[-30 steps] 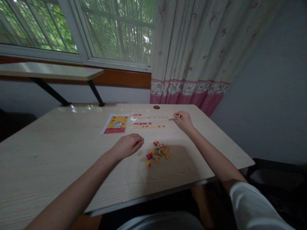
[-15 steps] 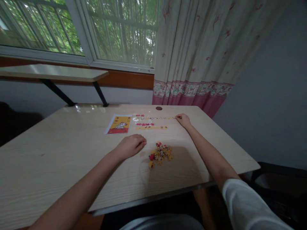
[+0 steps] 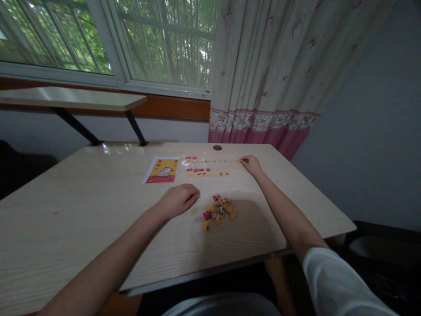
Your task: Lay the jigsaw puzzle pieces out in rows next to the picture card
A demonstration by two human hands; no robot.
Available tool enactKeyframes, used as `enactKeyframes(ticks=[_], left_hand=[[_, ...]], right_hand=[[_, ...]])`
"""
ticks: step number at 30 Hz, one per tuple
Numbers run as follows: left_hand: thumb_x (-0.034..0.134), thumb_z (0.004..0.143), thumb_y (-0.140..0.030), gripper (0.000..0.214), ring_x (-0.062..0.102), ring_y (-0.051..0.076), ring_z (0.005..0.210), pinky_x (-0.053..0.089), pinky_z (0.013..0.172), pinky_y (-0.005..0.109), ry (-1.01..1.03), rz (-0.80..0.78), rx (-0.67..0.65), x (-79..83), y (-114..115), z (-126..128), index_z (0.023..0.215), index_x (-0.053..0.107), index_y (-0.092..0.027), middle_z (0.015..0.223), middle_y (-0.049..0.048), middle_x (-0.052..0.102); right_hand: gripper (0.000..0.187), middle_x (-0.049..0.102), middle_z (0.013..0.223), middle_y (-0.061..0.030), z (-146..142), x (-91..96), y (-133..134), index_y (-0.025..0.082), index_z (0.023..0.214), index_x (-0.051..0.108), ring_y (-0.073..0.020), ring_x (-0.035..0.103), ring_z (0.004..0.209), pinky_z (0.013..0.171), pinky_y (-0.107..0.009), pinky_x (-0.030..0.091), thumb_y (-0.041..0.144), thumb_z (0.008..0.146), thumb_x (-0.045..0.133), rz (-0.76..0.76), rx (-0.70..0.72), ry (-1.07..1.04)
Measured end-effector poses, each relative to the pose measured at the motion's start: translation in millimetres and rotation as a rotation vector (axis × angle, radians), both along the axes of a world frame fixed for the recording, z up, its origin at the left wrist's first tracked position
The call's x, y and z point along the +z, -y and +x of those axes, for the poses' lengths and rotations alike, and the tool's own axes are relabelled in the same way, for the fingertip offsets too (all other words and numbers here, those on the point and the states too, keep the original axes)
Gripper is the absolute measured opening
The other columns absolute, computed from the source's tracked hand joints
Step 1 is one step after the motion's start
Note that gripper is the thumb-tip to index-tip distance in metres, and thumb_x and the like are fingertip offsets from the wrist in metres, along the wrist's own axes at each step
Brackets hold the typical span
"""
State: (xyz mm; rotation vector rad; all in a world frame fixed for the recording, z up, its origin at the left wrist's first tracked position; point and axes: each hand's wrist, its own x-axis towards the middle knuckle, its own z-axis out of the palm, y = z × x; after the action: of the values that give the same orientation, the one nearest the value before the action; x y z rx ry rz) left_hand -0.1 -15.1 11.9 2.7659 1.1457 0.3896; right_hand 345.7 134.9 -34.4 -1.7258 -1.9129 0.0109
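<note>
My left hand [image 3: 179, 200] rests on the wooden table [image 3: 82, 210] with fingers curled in, just left of a small pile of loose puzzle pieces [image 3: 219, 211] in red and yellow. My right hand [image 3: 251, 165] reaches far forward, fingers pinched at the right end of the top row of joined puzzle pieces [image 3: 213, 161]. What the fingers pinch is too small to make out. Two more joined rows [image 3: 205, 172] lie below it. A picture card [image 3: 162, 170] with a white cartoon animal on yellow and red lies left of the rows.
A round cable hole [image 3: 217, 147] sits near the table's far edge. A second tabletop on black legs [image 3: 70, 98] stands under the window at the back left. A patterned curtain [image 3: 263, 74] hangs behind. The table's front right edge [image 3: 312, 243] is near my right arm.
My right hand has drawn its fingers in and settled at the end of the top puzzle row. My left hand has stayed put. The view shifted slightly.
</note>
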Motion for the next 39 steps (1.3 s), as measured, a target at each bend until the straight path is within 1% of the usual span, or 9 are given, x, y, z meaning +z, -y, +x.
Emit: enactKeyframes(ticks=[6, 16, 18, 21, 24, 28, 32, 36, 39], left_hand=[[0.036, 0.090, -0.031, 0.028, 0.056, 0.018, 0.076, 0.043, 0.070, 0.029, 0.008, -0.017, -0.007, 0.8, 0.4, 0.3, 0.083, 0.059, -0.018, 0.082, 0.0050, 0.061], [0.037, 0.089, -0.032, 0.029, 0.056, 0.017, 0.074, 0.042, 0.067, 0.027, 0.003, -0.029, 0.031, 4.3, -2.3, -6.4, 0.080, 0.060, -0.018, 0.081, 0.0054, 0.061], [0.037, 0.089, -0.032, 0.028, 0.056, 0.017, 0.073, 0.041, 0.065, 0.027, -0.001, -0.063, 0.037, 7.9, -2.4, -8.6, 0.081, 0.061, -0.018, 0.081, 0.0053, 0.061], [0.040, 0.087, -0.031, 0.025, 0.056, 0.016, 0.072, 0.042, 0.065, 0.026, 0.021, -0.163, 0.003, 13.6, -1.1, -9.9, 0.085, 0.062, -0.018, 0.082, 0.0048, 0.061], [0.047, 0.083, -0.034, 0.024, 0.055, 0.016, 0.072, 0.043, 0.067, 0.025, 0.076, -0.261, -0.073, 17.1, 0.5, -10.5, 0.091, 0.063, -0.019, 0.083, 0.0046, 0.060], [0.058, 0.076, -0.041, 0.029, 0.055, 0.015, 0.071, 0.044, 0.068, 0.025, 0.090, -0.337, -0.167, 17.0, 0.7, -12.4, 0.095, 0.065, -0.020, 0.086, 0.0037, 0.058], [0.063, 0.073, -0.040, 0.030, 0.055, 0.015, 0.072, 0.043, 0.069, 0.025, 0.067, -0.364, -0.166, 14.1, -1.5, -13.7, 0.097, 0.065, -0.022, 0.086, 0.0031, 0.057], [0.059, 0.078, -0.034, 0.019, 0.055, 0.017, 0.083, 0.042, 0.076, 0.028, 0.118, -0.380, -0.211, 12.9, -2.6, -11.6, 0.091, 0.066, -0.021, 0.089, 0.0042, 0.059], [0.056, 0.079, -0.033, 0.017, 0.053, 0.015, 0.076, 0.042, 0.069, 0.026, 0.174, -0.406, -0.221, 13.5, 0.1, -7.0, 0.085, 0.063, -0.019, 0.082, 0.0031, 0.059]], right_hand=[[0.020, 0.069, 0.084, -0.0054, -0.5, 1.7, 1.5, 0.019, 0.086, 0.071, -0.0145, 0.061, 0.074, 0.071, -0.024, 0.045, 0.029, 0.079, 0.056, 0.000, 0.010, 0.005], [0.023, 0.069, 0.087, -0.0074, -0.5, 7.2, 7.1, 0.016, 0.091, 0.070, -0.0150, 0.062, 0.077, 0.074, -0.026, 0.045, 0.026, 0.081, 0.052, -0.033, 0.009, 0.016], [0.023, 0.068, 0.087, -0.0084, -1.0, 10.4, 9.6, 0.014, 0.092, 0.069, -0.0160, 0.061, 0.078, 0.075, -0.027, 0.045, 0.025, 0.079, 0.053, -0.049, 0.026, 0.028], [0.026, 0.066, 0.094, -0.0106, -7.1, 17.8, 20.4, 0.014, 0.096, 0.067, -0.0186, 0.059, 0.089, 0.083, -0.030, 0.043, 0.026, 0.075, 0.060, -0.056, 0.069, 0.055], [0.029, 0.063, 0.101, -0.0100, -22.4, 26.5, 44.2, 0.016, 0.100, 0.065, -0.0189, 0.055, 0.098, 0.088, -0.032, 0.040, 0.028, 0.075, 0.061, -0.041, 0.163, 0.075], [0.020, 0.063, 0.097, -0.0072, -52.4, 33.4, 88.8, 0.017, 0.097, 0.064, -0.0172, 0.055, 0.093, 0.087, -0.034, 0.040, 0.026, 0.080, 0.056, 0.017, 0.526, 0.057], [0.018, 0.065, 0.093, -0.0059, -80.2, 36.2, 124.2, 0.018, 0.094, 0.065, -0.0160, 0.056, 0.091, 0.085, -0.033, 0.040, 0.027, 0.083, 0.054, 0.030, 0.747, 0.089], [0.015, 0.066, 0.086, -0.0040, -97.5, 40.2, 141.8, 0.019, 0.090, 0.065, -0.0142, 0.057, 0.084, 0.081, -0.030, 0.040, 0.025, 0.084, 0.053, 0.097, 0.819, 0.050], [0.014, 0.066, 0.085, -0.0027, -103.9, 41.0, 148.9, 0.020, 0.089, 0.064, -0.0137, 0.057, 0.082, 0.078, -0.029, 0.040, 0.024, 0.084, 0.051, 0.142, 0.832, 0.025]])
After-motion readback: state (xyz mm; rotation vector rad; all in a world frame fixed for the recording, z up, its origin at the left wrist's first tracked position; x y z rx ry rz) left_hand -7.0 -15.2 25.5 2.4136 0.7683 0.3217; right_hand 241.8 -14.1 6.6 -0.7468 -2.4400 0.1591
